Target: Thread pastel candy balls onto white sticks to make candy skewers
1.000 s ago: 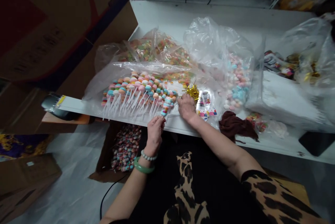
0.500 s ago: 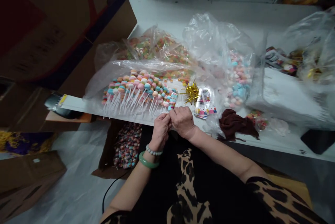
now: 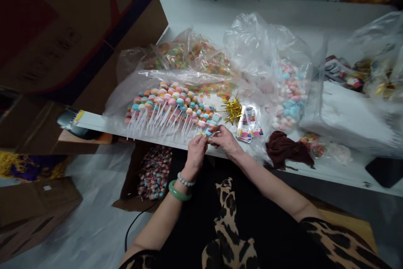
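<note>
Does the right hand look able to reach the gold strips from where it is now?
Probably yes: the gold strips lie just beyond the right hand, with nothing visible between, though it is busy at the candy.

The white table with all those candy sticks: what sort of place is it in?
Probably a small packing workshop for sweets, judging by the row of candy sticks, the clear bag of loose coloured pieces, and the open box below, heaped with similar colourful pieces.
</note>
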Motion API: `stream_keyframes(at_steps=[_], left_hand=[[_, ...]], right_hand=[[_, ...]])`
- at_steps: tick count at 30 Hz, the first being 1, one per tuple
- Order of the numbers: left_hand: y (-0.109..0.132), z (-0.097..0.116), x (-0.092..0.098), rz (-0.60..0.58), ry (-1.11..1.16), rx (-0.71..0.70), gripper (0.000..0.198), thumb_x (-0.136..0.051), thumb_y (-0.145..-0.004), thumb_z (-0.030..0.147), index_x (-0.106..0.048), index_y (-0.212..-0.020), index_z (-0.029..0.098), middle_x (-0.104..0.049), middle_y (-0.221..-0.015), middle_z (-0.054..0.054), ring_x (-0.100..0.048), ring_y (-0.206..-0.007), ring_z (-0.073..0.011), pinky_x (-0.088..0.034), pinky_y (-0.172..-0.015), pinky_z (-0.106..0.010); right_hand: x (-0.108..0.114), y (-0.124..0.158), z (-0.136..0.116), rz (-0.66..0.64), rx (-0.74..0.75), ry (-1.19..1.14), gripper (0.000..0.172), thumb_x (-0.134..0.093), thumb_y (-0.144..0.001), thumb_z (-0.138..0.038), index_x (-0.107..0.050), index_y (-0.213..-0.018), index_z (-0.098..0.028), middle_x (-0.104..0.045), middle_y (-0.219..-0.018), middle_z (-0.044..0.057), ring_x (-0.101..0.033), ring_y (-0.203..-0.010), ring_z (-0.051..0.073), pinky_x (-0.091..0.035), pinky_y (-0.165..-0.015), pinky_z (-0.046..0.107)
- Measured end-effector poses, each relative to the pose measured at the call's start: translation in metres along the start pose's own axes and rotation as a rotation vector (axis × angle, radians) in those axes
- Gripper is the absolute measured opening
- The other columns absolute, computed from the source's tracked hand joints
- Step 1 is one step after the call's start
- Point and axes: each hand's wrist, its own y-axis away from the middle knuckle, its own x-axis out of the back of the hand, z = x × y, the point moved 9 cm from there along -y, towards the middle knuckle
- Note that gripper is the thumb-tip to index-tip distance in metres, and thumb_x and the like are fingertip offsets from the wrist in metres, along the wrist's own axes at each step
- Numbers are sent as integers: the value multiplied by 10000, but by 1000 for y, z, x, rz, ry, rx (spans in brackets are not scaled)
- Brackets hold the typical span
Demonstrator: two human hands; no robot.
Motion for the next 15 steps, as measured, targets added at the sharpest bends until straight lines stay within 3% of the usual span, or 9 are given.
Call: stream_keyframes(at_steps=[2, 5, 8, 11, 13, 15], left_hand=[[7, -10, -10, -221, -1, 168, 408, -773, -648, 490, -589, -583, 132, -417, -455, 44, -279, -393, -27, -161, -373, -170], [24, -19, -14, -535, -74, 397, 387, -842, -522, 451, -657, -591, 119, -514, -461, -13, -336, -362, -43, -169, -363, -185], [28, -8, -4, -676, -239, 456, 342, -835, -506, 415, -633, -510, 140, -491, -405, -8, -304, -323, -54, -144, -352, -205], [29, 12, -2, -818, -559, 399, 251, -781, -591, 329, -629, -496, 152, -471, -407, 11, -291, -355, -62, -148, -383, -216], [30, 29, -5, -799, -754, 252, 198, -755, -586, 205, -602, -465, 166, -466, -421, 19, -321, -405, -76, -187, -424, -223], [29, 50, -5, -579, -857, 32, 247, -709, -578, 112, -537, -418, 185, -428, -411, 18, -338, -442, -98, -223, -463, -240]], right_hand=[[-12, 13, -10, -237, 4, -1, 426, -738, -609, -290, -580, -990, -184, -569, -626, -67, -481, -517, 89, -358, -488, 205], [-33, 45, -28, -529, 132, 200, 307, -699, -707, -364, -634, -935, -170, -621, -736, 0, -573, -664, 140, -444, -619, 262], [-45, 69, -41, -490, 440, 589, 171, -561, -842, -327, -632, -811, -175, -634, -751, 55, -576, -709, 172, -435, -705, 318], [-67, 90, -36, -520, 694, 971, 197, -456, -879, -191, -593, -738, -186, -602, -659, 70, -520, -619, 176, -393, -659, 338], [-78, 94, -32, -584, 763, 1081, 213, -439, -853, -106, -583, -717, -184, -607, -655, 84, -509, -600, 180, -379, -640, 339], [-79, 84, -38, -555, 733, 1069, 218, -463, -787, -35, -570, -665, -181, -612, -637, 82, -499, -578, 172, -374, -619, 325]])
